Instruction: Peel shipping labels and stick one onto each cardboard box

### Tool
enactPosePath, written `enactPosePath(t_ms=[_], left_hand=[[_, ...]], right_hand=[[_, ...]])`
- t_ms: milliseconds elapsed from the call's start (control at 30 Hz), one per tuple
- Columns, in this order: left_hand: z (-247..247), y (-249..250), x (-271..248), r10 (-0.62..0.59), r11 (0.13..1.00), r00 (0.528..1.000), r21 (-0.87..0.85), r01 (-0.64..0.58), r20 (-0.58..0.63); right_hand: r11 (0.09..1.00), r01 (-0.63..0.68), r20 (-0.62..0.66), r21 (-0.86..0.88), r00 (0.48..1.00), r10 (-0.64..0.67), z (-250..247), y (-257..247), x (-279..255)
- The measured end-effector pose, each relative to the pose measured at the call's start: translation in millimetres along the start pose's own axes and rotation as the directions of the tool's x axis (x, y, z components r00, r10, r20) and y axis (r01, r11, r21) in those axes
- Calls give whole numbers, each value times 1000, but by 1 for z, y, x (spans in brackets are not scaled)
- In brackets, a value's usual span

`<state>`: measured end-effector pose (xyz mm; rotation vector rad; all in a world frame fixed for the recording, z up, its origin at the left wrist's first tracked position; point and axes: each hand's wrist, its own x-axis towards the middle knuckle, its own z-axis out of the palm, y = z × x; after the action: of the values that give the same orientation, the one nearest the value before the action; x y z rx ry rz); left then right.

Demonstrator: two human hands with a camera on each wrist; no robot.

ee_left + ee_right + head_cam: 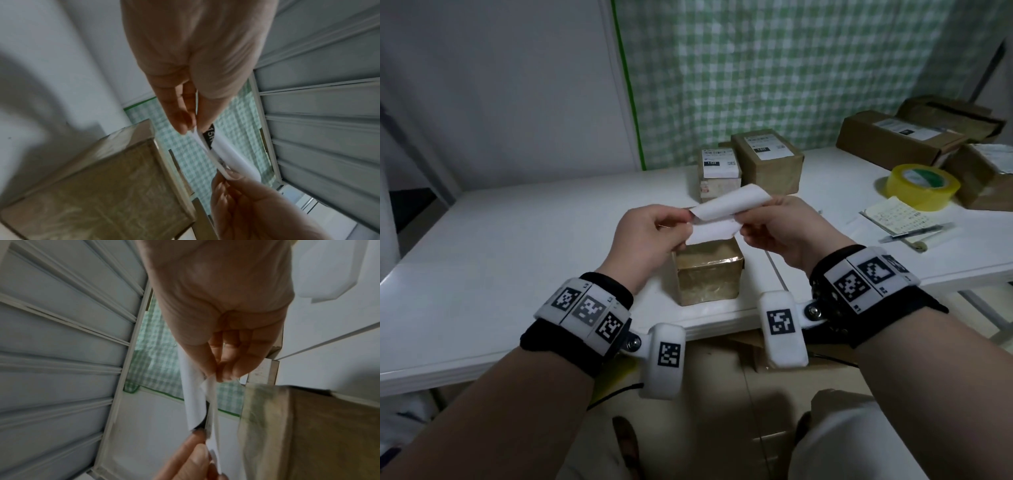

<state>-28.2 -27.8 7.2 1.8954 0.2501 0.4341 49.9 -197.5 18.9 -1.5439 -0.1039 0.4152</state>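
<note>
— While we pull the shipping label [732,204] away from its backing sheet [709,234], where does each hand sit?

— Our left hand [650,236] pinches one end between thumb and fingertips; our right hand [780,229] pinches the other end the same way. Both are curled onto paper, neither is free. We hold the pair in the air, its long axis running left to right between our hands.

— And the cardboard box [707,274] that has no label yet?

— It stands on the tabletop [517,260] directly beneath our hands, slightly nearer to us, its top face bare. So the coming move looks like a short drop downward, not a reach sideways. Both hands are about equally close to it.

— Which sheet is the sticky one?

— We cannot tell for sure. The left wrist view shows print on an inner face, but blurred. Two labelled boxes [743,161] stand farther back.
</note>
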Motion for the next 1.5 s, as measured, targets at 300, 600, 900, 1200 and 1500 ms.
enactPosePath(t_ms=[300, 600, 900, 1200, 1500], left_hand=[[2, -9, -2, -84, 996, 996, 42, 84, 1], [6, -16, -1, -76, 988, 997, 136, 79, -30], [12, -20, 1, 31, 905, 999, 424, -32, 11], [12, -20, 1, -28, 801, 993, 596, -48, 118], [15, -12, -3, -165, 769, 961, 640, -17, 224]], right_hand=[[995, -8, 6, -104, 1000, 9, 7, 16, 7], [971, 48, -14, -233, 999, -52, 10, 27, 15], [914, 101, -61, -394, 989, -135, 13, 39, 19], [955, 15, -40, -296, 999, -28, 13, 35, 8], [895, 111, -215, -432, 951, -222, 24, 32, 15]])
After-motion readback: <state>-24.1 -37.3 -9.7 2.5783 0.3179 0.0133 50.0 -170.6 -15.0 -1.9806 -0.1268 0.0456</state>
